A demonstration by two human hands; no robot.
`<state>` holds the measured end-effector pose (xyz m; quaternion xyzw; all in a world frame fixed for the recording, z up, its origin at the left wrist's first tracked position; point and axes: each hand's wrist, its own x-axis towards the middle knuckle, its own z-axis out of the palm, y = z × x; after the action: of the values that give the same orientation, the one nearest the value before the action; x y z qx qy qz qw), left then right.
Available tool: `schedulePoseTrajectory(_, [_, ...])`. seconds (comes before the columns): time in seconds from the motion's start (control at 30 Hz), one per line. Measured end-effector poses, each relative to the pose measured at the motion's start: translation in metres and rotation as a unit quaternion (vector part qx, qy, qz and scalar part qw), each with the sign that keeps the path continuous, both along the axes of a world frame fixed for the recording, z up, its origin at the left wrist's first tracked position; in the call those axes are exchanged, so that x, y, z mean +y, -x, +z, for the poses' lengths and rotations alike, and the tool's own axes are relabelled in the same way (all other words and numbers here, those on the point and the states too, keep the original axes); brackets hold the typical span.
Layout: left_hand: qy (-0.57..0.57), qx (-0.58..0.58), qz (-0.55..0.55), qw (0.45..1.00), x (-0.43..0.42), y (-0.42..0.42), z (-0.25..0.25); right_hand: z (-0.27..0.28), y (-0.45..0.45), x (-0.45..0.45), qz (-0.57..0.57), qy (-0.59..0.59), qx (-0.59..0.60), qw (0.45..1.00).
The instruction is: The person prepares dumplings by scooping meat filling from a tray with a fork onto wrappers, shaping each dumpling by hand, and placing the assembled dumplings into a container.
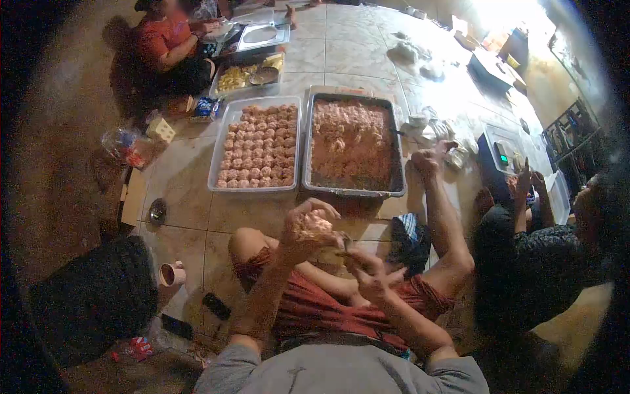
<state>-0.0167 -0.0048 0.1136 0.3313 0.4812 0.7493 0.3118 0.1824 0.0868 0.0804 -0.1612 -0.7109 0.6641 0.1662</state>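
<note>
In my left hand (298,233) lies a lump of ground meat (316,222), with the fingers curled around it. My right hand (371,272) is closed on a small utensil that looks like a spoon (346,243); its tip is close to the left palm and partly hidden. In front of my crossed legs stands a dark-rimmed tub (354,192) of ground meat mixture (351,144), scooped lower toward the near side. Left of it, a clear plastic bin (213,157) holds rows of round meatballs (259,148).
A person (167,39) sits at the far left by a bin of yellow pieces (236,79). Another person (551,256) sits at right beside a scale (502,154). A pink mug (172,274), a phone (216,305) and a small metal bowl (158,211) are on the tiled floor at left.
</note>
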Motion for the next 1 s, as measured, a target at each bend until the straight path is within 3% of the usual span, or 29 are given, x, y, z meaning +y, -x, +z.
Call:
schedulePoseTrajectory(0.03, [0.032,0.047,-0.022,0.998,0.001,-0.005,-0.007,-0.004,0.007,-0.003,-0.002,0.002,-0.002,1.000])
schedulePoseTrajectory(0.1, [0.064,0.091,-0.041,0.993,0.005,-0.011,-0.023,-0.014,0.022,-0.002,-0.092,-0.202,0.065,0.973])
schedulePoseTrajectory(0.17, [0.084,0.087,0.035,0.992,0.009,-0.005,-0.046,0.006,0.011,0.008,-0.090,-0.232,-0.005,0.969])
schedulePoseTrajectory(0.23, [0.015,0.026,0.026,0.999,0.009,0.008,-0.050,0.040,0.003,0.017,-0.143,-0.209,-0.046,0.966])
schedulePoseTrajectory(0.27, [-0.001,-0.028,-0.012,1.000,0.005,0.008,-0.045,0.032,0.001,0.029,-0.166,-0.286,0.021,0.943])
schedulePoseTrajectory(0.3, [0.055,-0.014,-0.005,0.998,0.003,0.005,-0.033,0.043,-0.003,0.037,-0.165,-0.286,0.017,0.944])
schedulePoseTrajectory(0.37, [0.110,-0.002,-0.004,0.994,0.002,0.004,-0.021,0.087,-0.008,0.048,-0.085,-0.402,-0.032,0.911])
schedulePoseTrajectory(0.47, [0.105,0.087,-0.073,0.988,0.007,0.007,-0.019,0.106,0.004,0.055,-0.009,-0.451,0.007,0.892])
schedulePoseTrajectory(0.5, [0.171,0.155,-0.109,0.967,0.008,0.007,-0.014,0.106,0.007,0.057,0.040,-0.495,0.045,0.867])
schedulePoseTrajectory(0.53, [0.235,0.222,-0.143,0.935,0.009,0.007,-0.010,0.102,0.009,0.059,0.034,-0.536,-0.002,0.844])
schedulePoseTrajectory(0.63, [0.239,0.242,-0.074,0.937,0.006,0.002,-0.002,0.124,0.013,0.069,-0.038,-0.539,-0.061,0.839])
schedulePoseTrajectory(0.67, [0.237,0.243,-0.069,0.938,0.000,0.002,0.001,0.134,0.012,0.068,-0.060,-0.495,-0.062,0.865])
schedulePoseTrajectory(0.7, [0.151,0.143,-0.101,0.973,-0.007,0.003,0.004,0.134,0.010,0.069,-0.058,-0.497,-0.060,0.864])
schedulePoseTrajectory(0.77, [0.059,0.042,-0.132,0.989,-0.014,0.007,0.009,0.135,0.005,0.072,-0.034,-0.415,-0.038,0.908])
schedulePoseTrajectory(0.87, [0.096,0.051,-0.122,0.987,-0.017,0.009,0.010,0.140,0.003,0.061,-0.001,-0.366,-0.055,0.929])
schedulePoseTrajectory(0.93, [0.124,0.141,-0.078,0.979,-0.010,0.011,0.005,0.140,0.004,0.058,0.013,-0.355,-0.062,0.933])
schedulePoseTrajectory(1.0, [0.102,0.143,-0.056,0.983,-0.003,0.009,0.002,0.141,0.005,0.055,0.010,-0.367,-0.071,0.927])
